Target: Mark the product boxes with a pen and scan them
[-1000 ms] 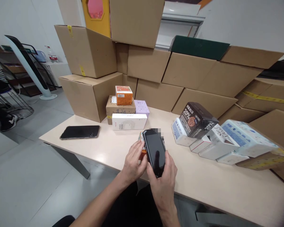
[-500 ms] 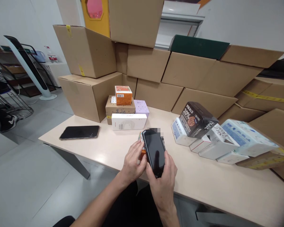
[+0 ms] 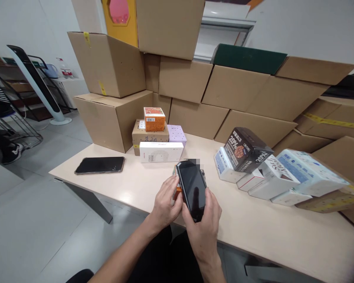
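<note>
Positioning, seemingly — right grip (image 3: pixel 204 226) clasps black device (image 3: pixel 191 182), left grip (image 3: pixel 166 204) touches half-hidden orange box (image 3: pixel 177 192), hold unclear — next needs steadiness

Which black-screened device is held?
The right-hand device, gripped by the right hand; the other device lies flat on the table, untouched.

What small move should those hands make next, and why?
I'd probably have the right hand tilt the black handheld device slightly aside: it hides much of the orange-sided box under it, and that hand grips the device from both sides. The left hand seems well placed to steady the box.
</note>
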Demonstrator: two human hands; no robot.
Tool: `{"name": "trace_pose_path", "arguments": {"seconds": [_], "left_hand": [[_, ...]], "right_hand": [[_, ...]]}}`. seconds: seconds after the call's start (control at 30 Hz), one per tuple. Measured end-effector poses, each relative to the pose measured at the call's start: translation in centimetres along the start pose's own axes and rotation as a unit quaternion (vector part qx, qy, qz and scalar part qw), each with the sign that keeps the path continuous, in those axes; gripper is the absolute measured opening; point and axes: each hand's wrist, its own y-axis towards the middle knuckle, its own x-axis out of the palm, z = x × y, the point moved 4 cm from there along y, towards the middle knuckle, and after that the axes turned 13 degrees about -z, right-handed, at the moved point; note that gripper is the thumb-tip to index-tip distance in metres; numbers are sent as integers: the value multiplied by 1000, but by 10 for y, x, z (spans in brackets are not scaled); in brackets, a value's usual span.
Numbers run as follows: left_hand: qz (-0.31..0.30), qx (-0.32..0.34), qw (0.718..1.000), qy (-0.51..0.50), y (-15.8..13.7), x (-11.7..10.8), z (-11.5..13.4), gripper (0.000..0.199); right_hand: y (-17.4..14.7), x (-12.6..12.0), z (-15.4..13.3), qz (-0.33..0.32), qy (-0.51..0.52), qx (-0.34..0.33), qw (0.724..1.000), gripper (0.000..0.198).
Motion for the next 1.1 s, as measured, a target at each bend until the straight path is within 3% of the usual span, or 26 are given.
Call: {"name": "trace_pose_path", "arguments": {"seconds": [0.8,1.1], "left_hand": [[-10,1,1000,6,-1,1,0,64],[-23,-4,1000,4,1,0,1,65]], "right_hand": [[2,-5,-1,11,17,8,1000,78],[-15,-33,45,19,-14,113,993,82]]}}
